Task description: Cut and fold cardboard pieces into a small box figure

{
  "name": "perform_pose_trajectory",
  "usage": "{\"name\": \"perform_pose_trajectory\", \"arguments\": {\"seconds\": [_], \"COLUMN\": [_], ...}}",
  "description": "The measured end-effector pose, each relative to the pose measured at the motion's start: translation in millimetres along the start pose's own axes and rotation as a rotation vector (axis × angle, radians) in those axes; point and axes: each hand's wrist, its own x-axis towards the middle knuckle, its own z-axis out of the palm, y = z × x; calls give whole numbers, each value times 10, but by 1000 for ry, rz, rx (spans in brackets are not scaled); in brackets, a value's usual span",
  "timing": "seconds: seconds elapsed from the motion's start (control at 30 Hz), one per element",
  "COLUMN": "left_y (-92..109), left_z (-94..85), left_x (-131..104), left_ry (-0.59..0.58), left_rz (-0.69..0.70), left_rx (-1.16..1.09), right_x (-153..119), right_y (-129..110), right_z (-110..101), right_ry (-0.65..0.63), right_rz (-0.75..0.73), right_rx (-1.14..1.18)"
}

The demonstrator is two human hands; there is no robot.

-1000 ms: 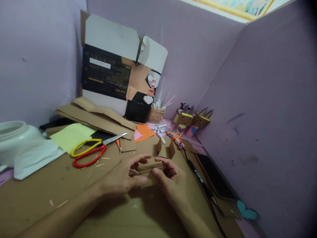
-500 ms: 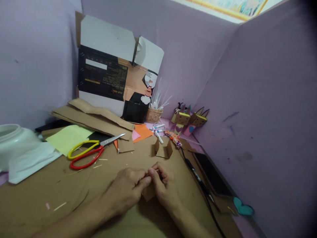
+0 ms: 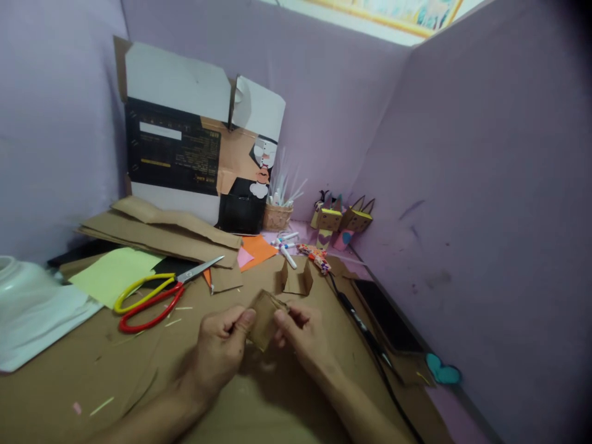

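Between my two hands is a small folded cardboard piece [image 3: 264,322], held up above the cardboard-covered table with a flat face toward me. My left hand [image 3: 221,342] pinches its left edge, thumb on top. On its right edge, the thumb and fingers of my right hand [image 3: 303,330] are closed. Just beyond my hands stands another cardboard piece [image 3: 296,283] with two upright flaps. Scissors [image 3: 178,287] with one yellow and one red handle lie partly open to the left of my hands.
A black pen-like tool [image 3: 365,327] with a cord lies at right beside a dark flat panel [image 3: 391,317]. Markers [image 3: 287,250], orange paper [image 3: 258,251] and cardboard strips [image 3: 161,231] lie farther back. A flattened box [image 3: 173,148] leans on the wall. A white jar [image 3: 28,287] stands left.
My hands have drawn apart, bringing the cardboard piece's flat face into sight; it was mostly covered by my fingers before. The view has turned slightly right.
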Motion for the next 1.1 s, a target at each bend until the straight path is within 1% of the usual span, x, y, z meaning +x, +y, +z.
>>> {"name": "perform_pose_trajectory", "arguments": {"seconds": [0.07,0.23,0.3,0.33,0.43,0.6,0.73,0.8,0.87,0.93,1.0,1.1], "left_y": [-15,-10,-1,4,19,18,-9,-18,-23,-26,-30,-46], "left_z": [-2,-60,-91,-103,-126,-144,-134,-121,-115,-134,-184,-292], "left_x": [23,57,68,71,68,49,32,19,12,26,61,130], "left_ry": [-33,-212,-259,-263,-222,-161,-140,-137,-129,-145,-186,-272], "left_rz": [-29,-11,10,24,103,318,443,476,472,461,423,317], "left_rx": [-61,-121,-118,-110,-74,-31,-50,-71,-74,-59,-36,-24], "right_x": [-17,-70,-88,-96,-114,-134,-146,-149,-149,-144,-137,-127], "right_y": [-27,-67,-63,-60,-63,-73,-26,-4,-4,-29,-62,-85], "right_z": [-27,-70,-72,-71,-62,-68,-55,-42,-37,-51,-83,-136], "right_ry": [8,79,62,42,-8,-53,-11,18,29,5,-28,-49], "right_rz": [-78,-278,-339,-359,-398,-435,-528,-574,-593,-579,-536,-481], "right_rx": [-86,-388,-470,-486,-487,-494,-474,-474,-476,-430,-352,-225]}}
